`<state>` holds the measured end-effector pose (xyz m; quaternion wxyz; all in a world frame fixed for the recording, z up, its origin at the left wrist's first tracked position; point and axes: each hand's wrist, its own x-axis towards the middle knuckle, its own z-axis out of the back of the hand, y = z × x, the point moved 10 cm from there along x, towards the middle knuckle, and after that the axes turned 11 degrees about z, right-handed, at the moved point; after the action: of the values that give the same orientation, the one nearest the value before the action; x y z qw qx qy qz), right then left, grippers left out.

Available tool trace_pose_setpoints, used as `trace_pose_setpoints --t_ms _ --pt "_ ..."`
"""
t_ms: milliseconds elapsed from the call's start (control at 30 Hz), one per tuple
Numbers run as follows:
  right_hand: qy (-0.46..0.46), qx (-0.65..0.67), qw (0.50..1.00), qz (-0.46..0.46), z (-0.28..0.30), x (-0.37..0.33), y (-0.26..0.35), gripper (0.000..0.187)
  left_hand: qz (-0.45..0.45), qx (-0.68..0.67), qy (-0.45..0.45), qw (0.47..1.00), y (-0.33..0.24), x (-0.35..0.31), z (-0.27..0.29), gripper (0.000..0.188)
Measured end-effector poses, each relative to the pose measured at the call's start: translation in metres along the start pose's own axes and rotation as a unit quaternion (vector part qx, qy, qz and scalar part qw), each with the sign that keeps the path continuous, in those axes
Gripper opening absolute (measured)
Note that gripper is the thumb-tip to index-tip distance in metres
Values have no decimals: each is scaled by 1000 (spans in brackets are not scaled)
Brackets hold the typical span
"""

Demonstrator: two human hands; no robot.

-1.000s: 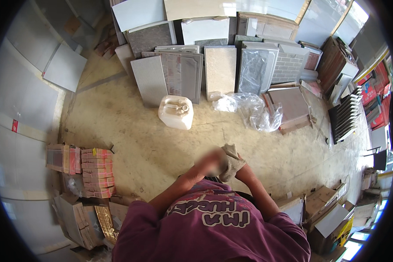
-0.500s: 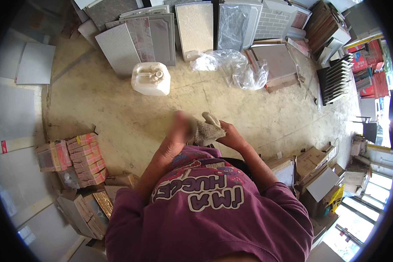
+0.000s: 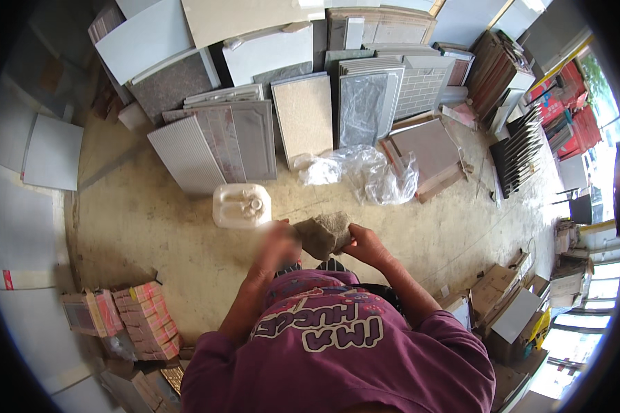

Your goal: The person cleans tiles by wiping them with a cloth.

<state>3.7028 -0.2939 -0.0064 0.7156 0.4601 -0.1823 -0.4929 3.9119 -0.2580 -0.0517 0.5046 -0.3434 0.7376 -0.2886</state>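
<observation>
A worn grey-beige knitted work glove (image 3: 324,235) is stretched between my two hands in front of my waist, its fabric bunched. My right hand (image 3: 366,244) pinches its right edge between thumb and fingers. At the opposite edge is my left hand (image 3: 277,246), closed against the glove; a blur hides much of its fingers. Just beyond my left hand, a white plastic jerrycan (image 3: 242,206) with a handle and cap stands on the floor.
Tile panels (image 3: 302,117) lean in rows along the far side. Crumpled clear plastic (image 3: 386,177) lies before them. Stacked boxes (image 3: 146,320) stand at left, cartons (image 3: 492,279) at right. A black slotted rack (image 3: 520,160) is at far right.
The view has tilted up, showing more of the far panels. The glove has turned and spread between my hands; its finger-like part no longer sticks up.
</observation>
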Motion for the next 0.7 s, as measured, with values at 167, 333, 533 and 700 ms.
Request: trace_pose_setpoints --t_ms 167,333,533,700 --pt "-5 -6 1000 6 25 36 1 34 -59 110 43 991 -15 46 -9 55" --pt "-26 -11 998 55 68 84 -8 32 -134 235 13 963 -48 104 -27 40" --pt "-27 4 999 42 137 140 -24 58 -56 12 8 998 -134 145 -59 22" --pt "-42 64 994 80 187 179 -31 55 -115 -23 -19 993 -181 179 -84 26"
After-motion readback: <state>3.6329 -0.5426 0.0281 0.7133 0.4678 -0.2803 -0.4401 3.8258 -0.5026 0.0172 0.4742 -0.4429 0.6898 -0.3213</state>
